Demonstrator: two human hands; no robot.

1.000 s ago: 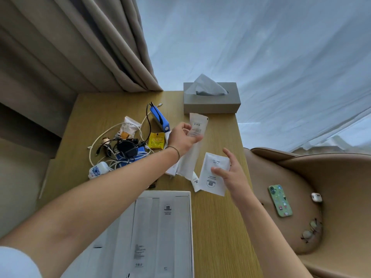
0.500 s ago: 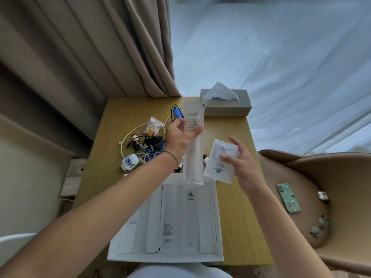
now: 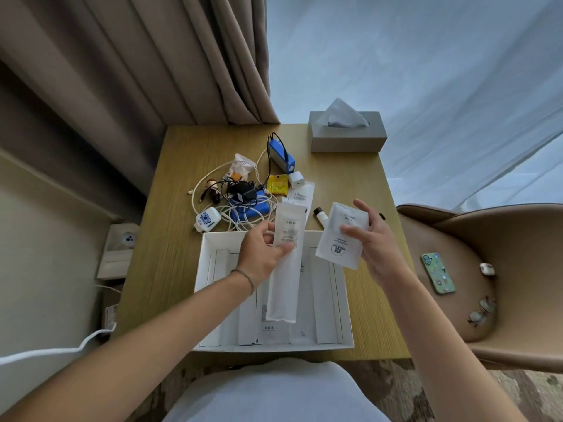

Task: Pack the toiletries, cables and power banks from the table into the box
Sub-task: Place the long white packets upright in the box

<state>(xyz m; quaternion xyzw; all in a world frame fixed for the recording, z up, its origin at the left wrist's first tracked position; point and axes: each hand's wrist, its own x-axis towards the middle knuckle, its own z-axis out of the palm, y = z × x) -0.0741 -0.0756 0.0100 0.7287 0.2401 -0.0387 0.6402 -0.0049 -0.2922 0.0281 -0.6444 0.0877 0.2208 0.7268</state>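
Fingers of the left hand pinch a long white packet near its top, and it hangs over the open white box. The right hand grips a square white sachet between thumb and fingertips, above the box's far right corner. Cables, a blue power bank and a yellow packet remain on the table, beyond the box. In my judgement, the long packet should be lowered flat, parallel to the packets already lying in the box, with the sachet laid beside it, not on top.
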